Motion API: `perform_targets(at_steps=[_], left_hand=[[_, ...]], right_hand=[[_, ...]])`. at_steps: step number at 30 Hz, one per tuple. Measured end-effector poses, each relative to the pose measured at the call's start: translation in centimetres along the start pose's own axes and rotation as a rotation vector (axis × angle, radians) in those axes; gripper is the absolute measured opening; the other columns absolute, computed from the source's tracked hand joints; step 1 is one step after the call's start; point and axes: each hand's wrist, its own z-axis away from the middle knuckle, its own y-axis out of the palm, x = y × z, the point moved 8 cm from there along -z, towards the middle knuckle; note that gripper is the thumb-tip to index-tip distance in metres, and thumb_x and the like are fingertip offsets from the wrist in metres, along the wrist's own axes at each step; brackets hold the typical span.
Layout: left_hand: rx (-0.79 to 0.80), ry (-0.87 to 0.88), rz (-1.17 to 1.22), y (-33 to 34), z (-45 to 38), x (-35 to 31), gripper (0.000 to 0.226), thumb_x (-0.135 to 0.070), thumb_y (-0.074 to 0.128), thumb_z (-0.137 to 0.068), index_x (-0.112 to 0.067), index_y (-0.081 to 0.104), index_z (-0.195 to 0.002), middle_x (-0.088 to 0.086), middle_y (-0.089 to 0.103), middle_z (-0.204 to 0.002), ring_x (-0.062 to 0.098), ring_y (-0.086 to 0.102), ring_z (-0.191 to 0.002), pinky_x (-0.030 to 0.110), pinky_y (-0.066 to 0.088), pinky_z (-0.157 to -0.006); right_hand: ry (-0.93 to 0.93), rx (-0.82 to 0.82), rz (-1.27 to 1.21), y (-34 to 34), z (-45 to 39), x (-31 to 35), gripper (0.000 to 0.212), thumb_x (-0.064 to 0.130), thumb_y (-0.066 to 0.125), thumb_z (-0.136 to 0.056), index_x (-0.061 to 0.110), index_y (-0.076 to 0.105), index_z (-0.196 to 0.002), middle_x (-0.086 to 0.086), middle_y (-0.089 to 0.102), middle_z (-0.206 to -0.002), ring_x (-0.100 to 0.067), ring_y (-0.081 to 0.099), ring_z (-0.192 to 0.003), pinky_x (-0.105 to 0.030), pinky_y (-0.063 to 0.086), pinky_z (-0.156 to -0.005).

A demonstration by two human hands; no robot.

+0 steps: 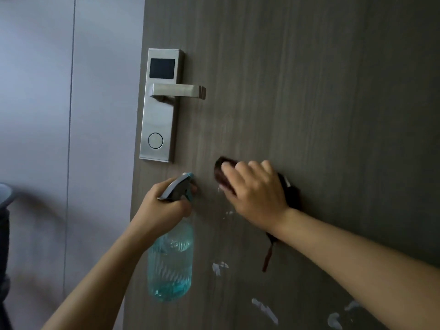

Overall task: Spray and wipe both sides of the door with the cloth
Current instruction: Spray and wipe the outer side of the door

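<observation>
Dark maroon cloth (220, 173) sits under my right hand (256, 190): fingers lie nearly flat with a slight curl over its top edge, pressing it onto the grey-brown wood-grain door (321, 103). A loose strip of cloth hangs below the wrist. Left hand (164, 206) is curled tight round the neck of the clear ribbed plastic spray bottle (170, 263) with a grey trigger head, nozzle close to the door face. Bottle is mostly full of pale blue liquid. Both hands are just below the brushed steel lock plate with lever handle (162, 108), bottle near the door's left edge. White smears (264, 310) dot the lower door. Wide bare panel up and right of the cloth. Pale grey wall (71, 91) lies left of the door edge.
</observation>
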Motion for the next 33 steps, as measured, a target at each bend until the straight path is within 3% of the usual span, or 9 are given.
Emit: perform_targets(at_steps=[3,9,11,18,23,26,28,30,33], left_hand=[[0.011,-0.002,0.005,0.2,0.2,0.1,0.042,0.016,0.060,-0.081,-0.019,0.075,-0.100,-0.005,0.061,-0.061,0.005,0.044,-0.047,0.018,0.035,-0.044],[0.013,-0.030,-0.010,-0.3,-0.7,0.4,0.043,0.016,0.060,-0.079,-0.022,0.077,-0.094,-0.005,0.062,-0.061,0.009,0.044,-0.050,0.021,0.035,-0.046],[0.023,-0.032,0.003,-0.1,-0.6,0.5,0.042,0.016,0.060,-0.079,-0.019,0.077,-0.095,-0.006,0.062,-0.060,0.007,0.045,-0.050,0.020,0.036,-0.046],[0.011,-0.005,0.041,0.0,0.0,0.6,0.040,0.014,0.061,-0.080,-0.020,0.075,-0.097,-0.001,0.061,-0.065,0.005,0.045,-0.048,0.021,0.036,-0.046],[0.012,0.025,0.044,0.3,-0.1,1.1,0.038,0.013,0.060,-0.082,-0.020,0.075,-0.095,0.007,0.058,-0.067,0.014,0.042,-0.050,0.028,0.033,-0.048],[0.002,0.029,0.060,0.3,-0.2,1.3,0.037,0.012,0.060,-0.081,-0.020,0.075,-0.093,0.006,0.059,-0.067,0.014,0.043,-0.051,0.029,0.034,-0.048],[-0.001,0.024,0.087,0.2,-0.2,1.3,0.032,0.003,0.064,-0.074,-0.021,0.076,-0.093,0.003,0.061,-0.068,0.013,0.045,-0.053,0.029,0.035,-0.050],[-0.010,0.005,0.121,0.0,-0.2,1.3,0.035,-0.007,0.064,-0.064,-0.022,0.076,-0.093,0.000,0.063,-0.069,0.010,0.047,-0.054,0.025,0.037,-0.049],[0.003,0.000,0.118,0.1,-0.1,1.1,0.034,-0.004,0.066,-0.067,-0.021,0.077,-0.094,0.003,0.064,-0.073,0.010,0.049,-0.055,0.025,0.038,-0.051]], right_hand=[[-0.182,0.063,0.014,0.3,2.1,2.0,0.038,0.039,0.055,-0.104,0.009,0.070,-0.121,-0.007,0.059,-0.089,-0.029,0.055,-0.075,-0.043,0.036,-0.066],[0.401,-0.108,0.137,-1.9,-6.2,-9.7,0.039,0.046,0.058,-0.099,0.013,0.067,-0.117,-0.009,0.064,-0.096,-0.033,0.060,-0.087,-0.043,0.039,-0.076],[0.453,-0.111,0.105,-1.6,-6.0,-9.4,0.040,0.047,0.059,-0.097,0.013,0.067,-0.115,-0.009,0.064,-0.096,-0.033,0.060,-0.088,-0.043,0.039,-0.077],[-0.107,0.162,-0.174,1.1,1.0,1.4,0.033,0.046,0.069,-0.088,0.013,0.066,-0.090,-0.003,0.059,-0.080,-0.027,0.054,-0.072,-0.041,0.035,-0.068],[0.141,0.012,-0.091,0.0,-5.2,-4.5,0.039,0.054,0.070,-0.086,0.016,0.066,-0.093,-0.001,0.064,-0.083,-0.029,0.058,-0.079,-0.042,0.037,-0.073],[0.214,-0.037,-0.080,-0.1,-4.9,-4.3,0.039,0.055,0.067,-0.091,0.016,0.066,-0.092,-0.001,0.064,-0.083,-0.029,0.057,-0.079,-0.042,0.037,-0.073],[0.157,-0.007,-0.147,0.1,-2.3,-1.7,0.035,0.051,0.066,-0.093,0.016,0.065,-0.087,-0.002,0.060,-0.080,-0.030,0.056,-0.077,-0.043,0.037,-0.071],[-0.046,0.098,-0.208,0.7,1.1,2.1,0.032,0.046,0.066,-0.093,0.014,0.066,-0.086,-0.003,0.057,-0.077,-0.029,0.054,-0.072,-0.042,0.036,-0.067],[-0.222,0.121,-0.156,0.9,1.2,2.4,0.032,0.043,0.065,-0.094,0.012,0.069,-0.088,-0.003,0.058,-0.076,-0.028,0.054,-0.072,-0.041,0.034,-0.067]])
